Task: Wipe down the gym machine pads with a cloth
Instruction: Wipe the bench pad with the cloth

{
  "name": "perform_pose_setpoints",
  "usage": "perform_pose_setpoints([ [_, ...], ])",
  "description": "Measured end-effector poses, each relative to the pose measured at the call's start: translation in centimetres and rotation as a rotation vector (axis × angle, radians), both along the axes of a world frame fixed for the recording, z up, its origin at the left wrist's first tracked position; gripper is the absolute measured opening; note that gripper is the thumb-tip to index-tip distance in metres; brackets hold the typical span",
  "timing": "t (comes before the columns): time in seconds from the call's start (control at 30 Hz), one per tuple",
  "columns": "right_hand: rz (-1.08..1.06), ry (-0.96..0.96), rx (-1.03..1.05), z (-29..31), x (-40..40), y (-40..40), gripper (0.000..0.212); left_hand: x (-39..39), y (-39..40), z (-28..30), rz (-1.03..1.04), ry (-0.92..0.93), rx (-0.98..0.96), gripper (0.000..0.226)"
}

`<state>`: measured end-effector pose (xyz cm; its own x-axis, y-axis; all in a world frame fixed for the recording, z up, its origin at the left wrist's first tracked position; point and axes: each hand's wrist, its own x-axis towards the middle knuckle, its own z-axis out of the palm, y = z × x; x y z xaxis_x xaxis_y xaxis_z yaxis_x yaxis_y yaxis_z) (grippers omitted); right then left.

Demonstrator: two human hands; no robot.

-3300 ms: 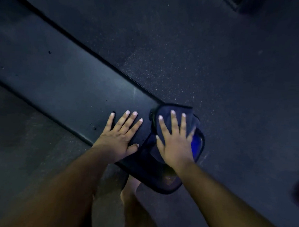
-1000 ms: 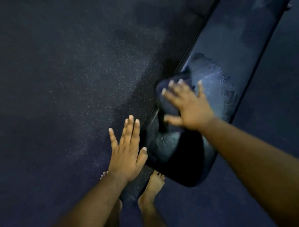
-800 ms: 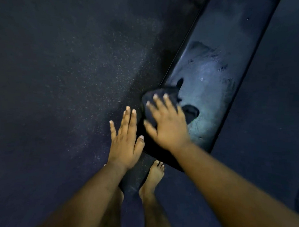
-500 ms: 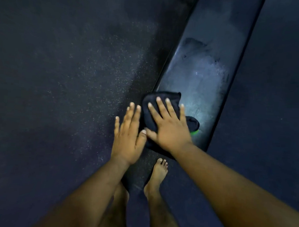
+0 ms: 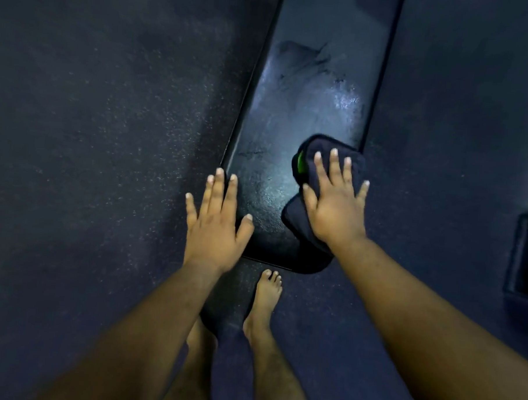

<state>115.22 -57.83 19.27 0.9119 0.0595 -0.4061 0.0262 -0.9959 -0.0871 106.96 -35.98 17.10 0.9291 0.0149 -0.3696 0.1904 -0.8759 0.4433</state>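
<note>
A long black bench pad runs from top centre down to the middle of the view, its surface shiny with wet streaks. A dark folded cloth with a green tag lies on the pad's near right edge. My right hand presses flat on the cloth with fingers spread. My left hand lies flat with straight fingers at the pad's near left corner, thumb on the pad.
Dark speckled rubber floor surrounds the bench. My bare foot stands just below the pad's near end. A dark boxy object sits at the right edge.
My right hand has slid the cloth from the pad's left edge across to its right edge. My left hand stays at the near left corner, fingers now more spread.
</note>
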Motion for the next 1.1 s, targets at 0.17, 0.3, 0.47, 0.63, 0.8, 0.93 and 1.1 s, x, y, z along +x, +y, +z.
perform_pose_setpoints([
  [0.17, 0.027, 0.064, -0.003, 1.4, -7.3, 0.4, 0.079, 3.1, -1.2, -0.2, -0.027, -0.049, 0.102, 0.079],
  [0.3, 0.036, 0.071, 0.101, 1.5, -4.8, -0.6, 0.064, 5.5, -2.2, -0.5, -0.089, -0.045, 0.151, 0.079],
  [0.47, -0.18, -0.232, 0.532, 4.7, -0.5, -1.6, 0.033, 5.8, -2.9, 0.0, -0.049, -0.051, 0.157, 0.077],
  [0.63, -0.64, -0.041, 1.098, 5.8, 0.8, -0.4, 0.029, 3.8, -5.9, 4.4, -0.037, 0.114, -0.805, 0.075],
  [0.8, -0.963, 0.051, 1.449, 8.0, 1.2, -0.6, 0.053, 4.9, -8.0, 5.9, 0.495, 0.366, -1.215, 0.023],
  [0.93, -0.97, 0.27, 1.011, 9.8, -2.1, -2.1, 0.042, 5.5, -8.4, 7.4, 0.529, 0.404, -1.328, 0.023],
  [1.1, -0.967, 0.554, 0.955, 12.6, -5.2, -3.3, 0.061, 4.4, -9.4, 10.1, 0.542, 0.377, -1.276, 0.03],
])
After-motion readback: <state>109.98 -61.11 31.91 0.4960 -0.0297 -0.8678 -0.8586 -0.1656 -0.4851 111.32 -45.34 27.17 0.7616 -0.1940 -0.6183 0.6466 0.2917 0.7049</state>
